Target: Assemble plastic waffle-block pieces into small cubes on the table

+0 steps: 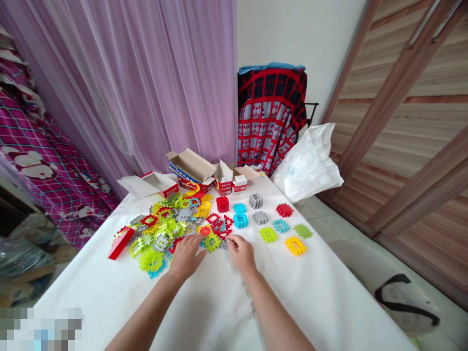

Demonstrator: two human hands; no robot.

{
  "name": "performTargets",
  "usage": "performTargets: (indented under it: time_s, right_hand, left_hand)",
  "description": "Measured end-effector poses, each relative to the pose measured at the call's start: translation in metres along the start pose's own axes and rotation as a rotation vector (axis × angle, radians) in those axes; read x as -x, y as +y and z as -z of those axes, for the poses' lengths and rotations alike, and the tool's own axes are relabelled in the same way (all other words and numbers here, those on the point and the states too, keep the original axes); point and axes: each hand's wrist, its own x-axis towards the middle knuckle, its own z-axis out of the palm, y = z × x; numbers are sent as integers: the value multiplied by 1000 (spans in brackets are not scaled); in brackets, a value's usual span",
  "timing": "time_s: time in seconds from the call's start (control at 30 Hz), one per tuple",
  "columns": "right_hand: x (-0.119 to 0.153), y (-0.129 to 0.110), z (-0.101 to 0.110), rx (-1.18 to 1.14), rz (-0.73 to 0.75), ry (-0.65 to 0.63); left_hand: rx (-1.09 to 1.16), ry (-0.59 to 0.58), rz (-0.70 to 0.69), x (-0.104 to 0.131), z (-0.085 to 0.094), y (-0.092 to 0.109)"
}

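My left hand [187, 256] lies palm down at the front right of a pile of plastic toy pieces [170, 228], fingers apart. Beside its fingertips is a lime green piece [212, 242]. My right hand [240, 252] has its fingers curled at the right end of the pile, by a small grey piece [224, 245]; whether it holds anything is hidden. Red pieces [221, 226] lie just beyond both hands. Farther back stand a red stack [222, 204], a blue stack [240, 221] and a grey stack [255, 200].
Open cardboard boxes [192, 165] line the back of the white table [204, 312]. Single yellow [295, 246], green [303, 230] and red [284, 210] pieces lie on the right. A red box [121, 243] is at the left, a white bag [309, 165] at the back right.
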Motion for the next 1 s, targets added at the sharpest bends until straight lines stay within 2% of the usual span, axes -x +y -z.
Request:
performTargets:
  time_s: [0.1, 0.23, 0.37, 0.47, 0.63, 0.8, 1.0]
  right_hand:
    - [3, -5, 3, 63, 47, -32]
    - [9, -18, 5, 250, 187, -99]
    - [11, -26, 5, 408, 226, -136]
    - [11, -24, 5, 412, 240, -157]
    - [9, -17, 4, 356, 254, -102]
    - [9, -15, 5, 409, 245, -102]
    - [11, -16, 7, 409, 302, -136]
  left_hand:
    - [1, 10, 2, 0, -2, 10]
    - [3, 43, 24, 1, -4, 22]
    - [33, 65, 27, 2, -8, 24]
    - [70, 63, 11, 1, -8, 19]
    - [118, 58, -35, 5, -5, 10]
    - [144, 85, -35, 11, -4, 10]
    - [134, 135, 1, 23, -8, 14]
